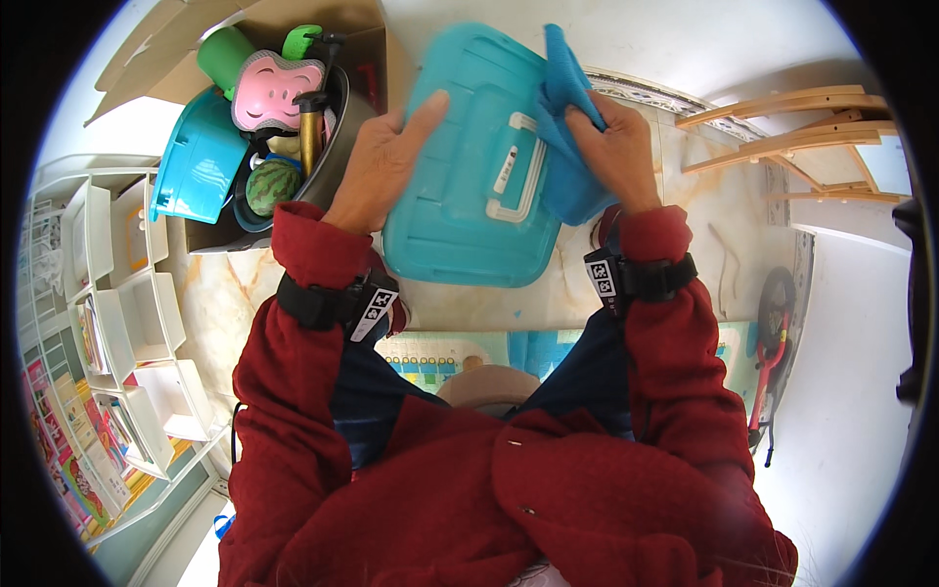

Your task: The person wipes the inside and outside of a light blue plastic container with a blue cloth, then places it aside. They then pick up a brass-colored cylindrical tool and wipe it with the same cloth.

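Observation:
A teal plastic box lid (460, 176) with a white folding handle (523, 168) is held up in front of me, tilted. My left hand (383, 161) grips its left edge, thumb on top and the other fingers mostly hidden behind. In my right hand (618, 152) is a bunched blue cloth (567, 147), which lies against the lid's right edge and hangs down beside it. The underside of the lid cannot be seen.
At the far left a cardboard box (342, 20) holds a teal tub (201, 161), a pink pad (279, 90), a watermelon-patterned ball (273, 186) and other items. White shelves (147, 313) stand left, a wooden folding frame (782, 147) and a red-framed wheeled thing (773, 352) right.

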`<state>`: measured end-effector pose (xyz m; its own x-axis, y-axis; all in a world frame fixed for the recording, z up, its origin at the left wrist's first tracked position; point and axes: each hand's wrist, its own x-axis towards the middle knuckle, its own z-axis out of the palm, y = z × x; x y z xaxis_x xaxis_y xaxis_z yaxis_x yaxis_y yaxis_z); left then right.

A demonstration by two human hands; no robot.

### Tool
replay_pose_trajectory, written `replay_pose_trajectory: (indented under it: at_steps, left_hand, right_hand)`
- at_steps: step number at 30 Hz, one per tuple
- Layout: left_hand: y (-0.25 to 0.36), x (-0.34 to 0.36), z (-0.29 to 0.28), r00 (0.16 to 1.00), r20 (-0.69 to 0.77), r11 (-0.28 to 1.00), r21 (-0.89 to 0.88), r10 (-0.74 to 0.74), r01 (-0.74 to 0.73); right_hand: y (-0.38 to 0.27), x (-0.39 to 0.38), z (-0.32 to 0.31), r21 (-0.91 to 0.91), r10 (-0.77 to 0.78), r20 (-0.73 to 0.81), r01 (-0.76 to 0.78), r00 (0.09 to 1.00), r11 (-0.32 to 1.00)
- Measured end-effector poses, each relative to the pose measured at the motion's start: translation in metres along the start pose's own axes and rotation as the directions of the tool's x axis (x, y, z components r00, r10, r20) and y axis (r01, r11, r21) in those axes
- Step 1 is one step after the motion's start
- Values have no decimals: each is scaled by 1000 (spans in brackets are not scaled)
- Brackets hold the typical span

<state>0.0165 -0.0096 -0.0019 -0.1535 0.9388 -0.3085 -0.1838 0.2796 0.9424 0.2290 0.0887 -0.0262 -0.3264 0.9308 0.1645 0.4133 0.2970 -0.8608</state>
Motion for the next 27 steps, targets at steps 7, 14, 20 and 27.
replay_pose_trajectory:
  at_steps: [7,14,20,27]
  left_hand:
    - [-12,2,5,999,10,999,25,38,-38]
    - [-10,2,0,991,114,993,96,-73,63]
    - [-10,11,-6,993,-30,976,184,-117,120]
    - [-8,9,1,997,-1,997,17,-71,71]
  right_hand:
    - [-28,-31,30,65,-385,216,380,897,923]
    - [-19,-15,20,62,-238,177,230,955,971]
    - [-25,-47,38,51,-409,344,418,845,907]
    - [-19,-34,22,109,-359,244,343,901,933]
